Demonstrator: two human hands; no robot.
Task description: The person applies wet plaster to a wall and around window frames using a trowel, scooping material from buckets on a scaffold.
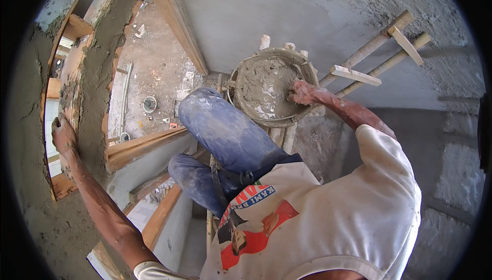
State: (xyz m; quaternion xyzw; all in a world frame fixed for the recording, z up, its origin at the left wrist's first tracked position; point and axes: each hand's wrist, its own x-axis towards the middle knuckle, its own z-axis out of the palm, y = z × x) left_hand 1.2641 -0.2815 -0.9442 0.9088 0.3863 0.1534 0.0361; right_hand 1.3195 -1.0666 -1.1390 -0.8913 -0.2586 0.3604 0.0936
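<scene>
My right hand (303,93) is at the right side of a round tub (274,122) of wet grey mortar (266,82). Its fingers are curled at the mortar, and what they hold, if anything, is hidden. Out to the left, my left hand (64,135) has its fingers wrapped round the edge of a wooden frame (76,82) in a wall opening. Wet mortar (97,80) coats the strip of wall beside that frame, with rough edges. The tub rests on pole ends just beyond my knees.
A makeshift ladder (353,75) of poles and short slats leans on the right. A plastered wall (230,8) rises behind the tub. Through the left opening, lower ground shows a small bucket (149,104). Wooden boards (148,146) frame the openings by my legs.
</scene>
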